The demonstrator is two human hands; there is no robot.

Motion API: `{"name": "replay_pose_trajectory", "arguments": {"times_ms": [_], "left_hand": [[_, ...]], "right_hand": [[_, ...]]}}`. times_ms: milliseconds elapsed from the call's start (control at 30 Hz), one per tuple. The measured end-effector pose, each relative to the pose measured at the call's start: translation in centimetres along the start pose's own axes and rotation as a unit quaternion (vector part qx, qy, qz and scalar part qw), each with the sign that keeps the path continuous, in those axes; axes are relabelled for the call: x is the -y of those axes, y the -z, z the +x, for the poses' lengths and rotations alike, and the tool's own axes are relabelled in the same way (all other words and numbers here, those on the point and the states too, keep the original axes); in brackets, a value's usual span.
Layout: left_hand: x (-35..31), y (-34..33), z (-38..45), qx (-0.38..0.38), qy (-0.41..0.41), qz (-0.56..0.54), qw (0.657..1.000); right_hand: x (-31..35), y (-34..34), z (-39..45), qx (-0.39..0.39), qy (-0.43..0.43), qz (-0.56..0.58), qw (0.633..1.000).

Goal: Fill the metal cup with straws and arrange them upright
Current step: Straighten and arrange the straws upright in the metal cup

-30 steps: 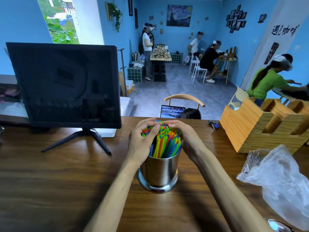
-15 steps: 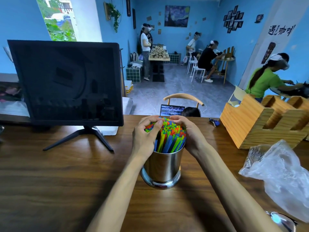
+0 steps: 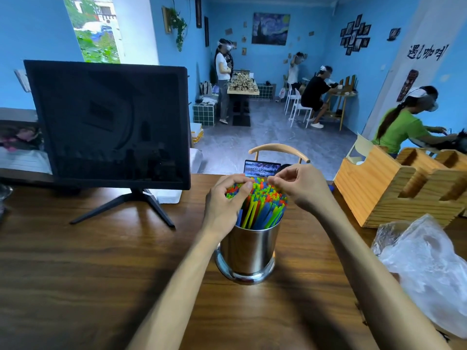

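Observation:
A shiny metal cup (image 3: 249,248) stands on the wooden table (image 3: 88,274), packed with colourful straws (image 3: 262,205) that stand nearly upright and fan slightly to the right. My left hand (image 3: 225,200) wraps its curled fingers round the left side of the bundle near the tops. My right hand (image 3: 300,188) is at the upper right of the bundle, its curled fingertips pinching at the straw tips.
A dark monitor (image 3: 108,122) on a stand sits at the back left. At the right are a wooden organiser (image 3: 394,188) and a crumpled clear plastic bag (image 3: 424,269). A phone (image 3: 261,168) leans behind the cup. Several people are in the room beyond.
My right hand has come off the bundle's side and risen to the straw tips. The left hand stays on the left side. The straws stand a little straighter.

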State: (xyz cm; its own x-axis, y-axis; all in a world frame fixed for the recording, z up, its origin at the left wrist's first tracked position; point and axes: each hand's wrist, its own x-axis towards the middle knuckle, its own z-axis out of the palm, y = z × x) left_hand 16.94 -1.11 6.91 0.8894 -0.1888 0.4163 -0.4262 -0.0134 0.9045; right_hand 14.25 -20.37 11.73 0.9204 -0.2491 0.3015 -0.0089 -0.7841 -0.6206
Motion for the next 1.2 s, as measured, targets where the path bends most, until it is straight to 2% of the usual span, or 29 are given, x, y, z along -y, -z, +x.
{"name": "replay_pose_trajectory", "arguments": {"times_ms": [100, 267, 400, 500, 667, 733, 833, 933, 1033, 1133, 1200], "left_hand": [[-0.2, 0.3, 0.1, 0.018, -0.021, 0.037, 0.999], [-0.1, 0.4, 0.6, 0.024, -0.021, 0.055, 0.998], [-0.5, 0.5, 0.6, 0.043, -0.019, 0.086, 0.995], [-1.0, 0.7, 1.0, 0.021, -0.049, 0.149, 0.987], [-3.3, 0.5, 1.5, 0.042, -0.032, 0.202, 0.978], [-3.9, 0.1, 1.5, 0.042, -0.051, 0.219, 0.973], [-4.3, -0.4, 1.5, 0.01, -0.078, 0.166, 0.983], [-5.0, -0.3, 1.4, -0.008, -0.08, 0.03, 0.996], [-5.8, 0.2, 1.2, -0.06, -0.115, -0.067, 0.989], [-6.9, 0.8, 1.3, -0.105, -0.143, -0.105, 0.978], [-7.5, 1.3, 1.4, -0.135, -0.138, -0.132, 0.972]], "right_hand": [[1.2, 1.2, 0.1, 0.028, 0.021, -0.119, 0.992], [2.0, 1.3, 0.0, 0.03, 0.05, -0.106, 0.993], [1.7, 1.5, 0.0, 0.009, 0.076, -0.077, 0.994], [1.9, 2.0, 0.0, -0.013, 0.115, -0.043, 0.992], [3.7, 2.8, -0.4, -0.043, 0.144, 0.091, 0.984], [4.5, 2.7, -0.6, -0.044, 0.15, 0.145, 0.977], [5.2, 2.2, -0.8, -0.024, 0.159, 0.221, 0.962], [4.9, 1.3, -0.8, 0.004, 0.161, 0.249, 0.955], [3.6, 0.3, -1.1, 0.049, 0.158, 0.243, 0.956], [2.7, 0.0, -1.6, 0.083, 0.137, 0.253, 0.954], [2.7, 0.4, -2.0, 0.077, 0.146, 0.285, 0.944]]}}
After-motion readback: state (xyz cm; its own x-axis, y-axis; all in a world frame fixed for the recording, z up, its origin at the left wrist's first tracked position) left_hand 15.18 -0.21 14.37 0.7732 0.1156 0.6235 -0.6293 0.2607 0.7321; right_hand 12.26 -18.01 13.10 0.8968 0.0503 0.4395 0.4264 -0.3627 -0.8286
